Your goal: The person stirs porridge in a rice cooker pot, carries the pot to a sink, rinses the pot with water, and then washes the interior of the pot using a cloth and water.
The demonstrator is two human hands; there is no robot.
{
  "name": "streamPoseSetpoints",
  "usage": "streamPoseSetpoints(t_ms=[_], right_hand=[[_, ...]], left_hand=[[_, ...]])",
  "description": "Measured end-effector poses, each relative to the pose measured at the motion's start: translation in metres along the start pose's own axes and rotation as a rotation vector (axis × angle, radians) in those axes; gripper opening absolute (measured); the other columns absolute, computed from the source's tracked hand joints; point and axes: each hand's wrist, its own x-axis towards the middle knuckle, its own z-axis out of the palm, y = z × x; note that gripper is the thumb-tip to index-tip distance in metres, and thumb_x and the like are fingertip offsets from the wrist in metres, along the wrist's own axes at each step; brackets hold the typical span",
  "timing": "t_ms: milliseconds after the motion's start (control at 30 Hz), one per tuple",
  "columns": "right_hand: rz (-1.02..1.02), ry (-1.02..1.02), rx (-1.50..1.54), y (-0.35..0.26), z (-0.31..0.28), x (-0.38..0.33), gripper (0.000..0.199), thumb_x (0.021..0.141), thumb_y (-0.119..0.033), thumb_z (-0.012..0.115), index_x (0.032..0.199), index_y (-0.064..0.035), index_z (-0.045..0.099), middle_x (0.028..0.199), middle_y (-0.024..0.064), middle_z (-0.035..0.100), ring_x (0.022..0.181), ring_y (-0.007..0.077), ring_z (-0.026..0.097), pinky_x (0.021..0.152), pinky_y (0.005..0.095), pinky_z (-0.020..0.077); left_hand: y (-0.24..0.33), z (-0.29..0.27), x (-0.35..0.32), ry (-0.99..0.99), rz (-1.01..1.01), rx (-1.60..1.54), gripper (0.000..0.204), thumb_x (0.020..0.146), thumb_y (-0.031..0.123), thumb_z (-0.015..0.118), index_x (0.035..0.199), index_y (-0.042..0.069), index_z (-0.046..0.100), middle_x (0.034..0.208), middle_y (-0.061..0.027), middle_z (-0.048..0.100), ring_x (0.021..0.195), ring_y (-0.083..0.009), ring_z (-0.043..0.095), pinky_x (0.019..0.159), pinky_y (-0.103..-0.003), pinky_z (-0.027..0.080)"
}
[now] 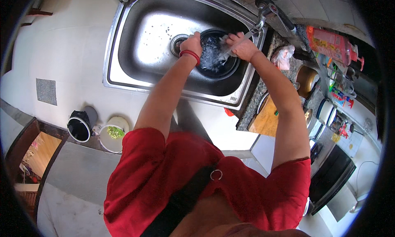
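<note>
A round black pan (225, 73) sits in the right half of the steel sink (135, 29), with stirred, splashing water (212, 52) inside. My left hand (191, 46), wearing a red band at the wrist, is closed on the pan's left rim. Over the right rim, my right hand (245, 49) has its fingers curled around something pale and wet. Splashing blurs that thing, so its kind cannot be told. From the faucet (259, 26), a stream of water runs past the right fingers into the pan. Left of the pan is the drain (178, 43).
Right of the sink, the counter holds a pink-white plastic bag (283, 57), a wooden cutting board (264, 120) and a brown pot (306, 80). A pink pump bottle (333, 46) lies beyond. On the floor at left stand a black bin (79, 129) and a pale bucket (111, 144) with green scraps.
</note>
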Motion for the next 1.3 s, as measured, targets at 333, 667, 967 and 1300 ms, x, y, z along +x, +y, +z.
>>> streamPoseSetpoints(t_ms=[333,667,967,1300], right_hand=[[0.671,-0.429,0.765,-0.11,0.011,0.002,0.023,0.075,-0.019,0.047,0.088,-0.0042,0.059,0.094,0.019,0.057,0.086,0.029,0.057,0.076,0.0398,0.0437],[1.323,0.185,1.187,-0.12,0.115,0.111,0.025,0.075,-0.009,0.052,0.099,-0.0014,0.055,0.095,0.0147,0.058,0.09,0.0249,0.055,0.079,0.0308,0.0419],[1.462,1.243,2.064,-0.085,0.026,0.092,0.032,0.074,-0.005,0.057,0.105,-0.0054,0.048,0.094,0.0067,0.055,0.081,0.0165,0.054,0.07,0.0288,0.0436],[1.179,0.497,1.406,-0.121,0.014,0.112,0.02,0.072,-0.015,0.051,0.083,0.0004,0.057,0.081,0.0229,0.057,0.078,0.0351,0.056,0.071,0.0393,0.0429]], left_hand=[[0.001,0.017,-0.01,0.077,-0.077,-0.13,0.02,0.076,0.011,0.048,0.095,0.012,0.047,0.091,-0.0174,0.053,0.079,-0.0378,0.055,0.067,-0.044,0.045],[0.002,0.018,-0.029,-0.089,-0.27,-0.246,0.027,0.079,0.014,0.044,0.103,0.004,0.036,0.098,-0.0283,0.046,0.084,-0.045,0.052,0.073,-0.049,0.042],[-0.036,0.007,-0.027,-0.322,-0.153,-0.493,0.055,0.072,0.002,0.047,0.122,0.008,0.025,0.108,-0.0281,0.044,0.095,-0.041,0.05,0.075,-0.045,0.044],[-0.036,-0.018,-0.025,-0.294,0.064,-0.521,0.072,0.068,0.002,0.058,0.126,0.011,0.016,0.107,-0.0198,0.049,0.084,-0.0336,0.057,0.048,-0.038,0.054]])
